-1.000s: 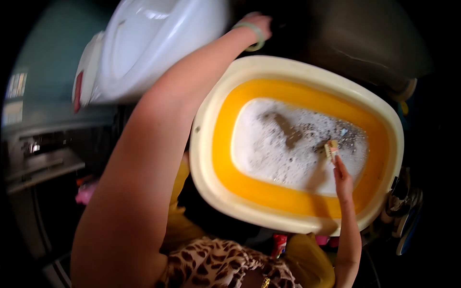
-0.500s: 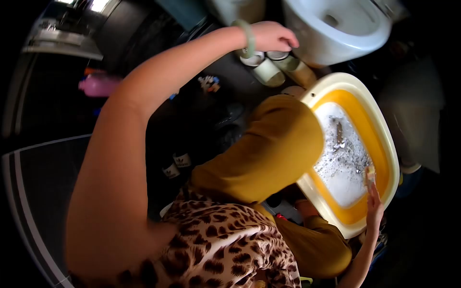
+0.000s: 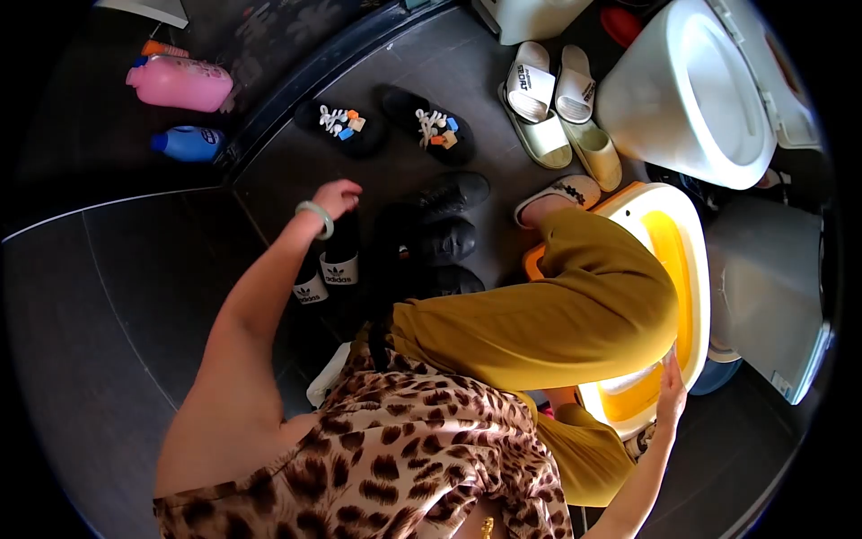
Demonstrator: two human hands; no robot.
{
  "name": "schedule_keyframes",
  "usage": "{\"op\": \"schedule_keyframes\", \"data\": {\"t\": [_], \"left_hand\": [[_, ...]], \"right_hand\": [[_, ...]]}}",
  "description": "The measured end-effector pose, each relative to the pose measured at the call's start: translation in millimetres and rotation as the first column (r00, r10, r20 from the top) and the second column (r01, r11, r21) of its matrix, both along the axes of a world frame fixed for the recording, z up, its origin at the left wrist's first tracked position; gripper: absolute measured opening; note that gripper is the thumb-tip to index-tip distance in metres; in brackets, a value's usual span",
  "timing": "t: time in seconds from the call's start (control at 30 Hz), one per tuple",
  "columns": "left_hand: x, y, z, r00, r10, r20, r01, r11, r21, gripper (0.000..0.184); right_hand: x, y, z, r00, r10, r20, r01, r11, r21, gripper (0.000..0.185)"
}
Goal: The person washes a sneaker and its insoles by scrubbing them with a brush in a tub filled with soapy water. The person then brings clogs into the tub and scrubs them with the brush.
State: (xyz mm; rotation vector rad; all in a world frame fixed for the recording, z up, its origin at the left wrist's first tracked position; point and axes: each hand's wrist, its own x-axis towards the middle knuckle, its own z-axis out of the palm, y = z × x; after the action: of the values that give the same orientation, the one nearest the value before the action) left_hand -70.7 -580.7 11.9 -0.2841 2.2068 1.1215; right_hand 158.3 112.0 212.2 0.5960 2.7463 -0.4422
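My left hand (image 3: 338, 198), with a pale green bangle (image 3: 314, 219) at its wrist, is loosely open with nothing visible in it. It hovers by the black Adidas slides (image 3: 339, 269); contact cannot be told. At the right, my right hand (image 3: 672, 388) is closed on a small brush, over the near inner side of the cream and yellow basin (image 3: 699, 296). My bent knee hides the brush's head now. Only a strip of the white suds (image 3: 628, 381) shows below my leg in the mustard trousers (image 3: 539, 332).
Black clogs with charms (image 3: 435, 130), black shoes (image 3: 440, 235) and pale slippers (image 3: 543, 135) stand on the dark tiles. A white toilet (image 3: 691, 99) and a grey bin (image 3: 763, 287) are at the right. Pink (image 3: 184, 83) and blue bottles (image 3: 189, 144) lie far left.
My left hand has come down and left, from near the toilet to the Adidas slides. The view has shifted, and my knee now covers most of the basin's suds and the brush.
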Motion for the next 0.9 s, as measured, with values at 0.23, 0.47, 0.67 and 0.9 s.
{"op": "schedule_keyframes", "data": {"t": [0.23, 0.47, 0.67, 0.9], "left_hand": [[30, 26, 1, 0.997, 0.03, 0.064, -0.03, 1.0, -0.006, 0.029], [17, 28, 4, 0.998, -0.05, 0.043, 0.051, 0.998, -0.034, 0.028], [17, 18, -4, 0.996, -0.085, 0.013, 0.086, 0.993, -0.076, 0.03], [26, 13, -5, 0.99, -0.139, 0.003, 0.138, 0.981, -0.134, 0.029]], "right_hand": [[-29, -35, 11, 1.0, -0.003, 0.021, 0.004, 1.0, -0.016, 0.035], [-14, -24, -13, 0.997, -0.067, 0.045, 0.072, 0.989, -0.132, 0.035], [-7, -39, -8, 0.985, -0.113, 0.128, 0.126, 0.987, -0.101, 0.034], [16, -31, -29, 0.988, -0.137, 0.073, 0.149, 0.971, -0.188, 0.035]]}}
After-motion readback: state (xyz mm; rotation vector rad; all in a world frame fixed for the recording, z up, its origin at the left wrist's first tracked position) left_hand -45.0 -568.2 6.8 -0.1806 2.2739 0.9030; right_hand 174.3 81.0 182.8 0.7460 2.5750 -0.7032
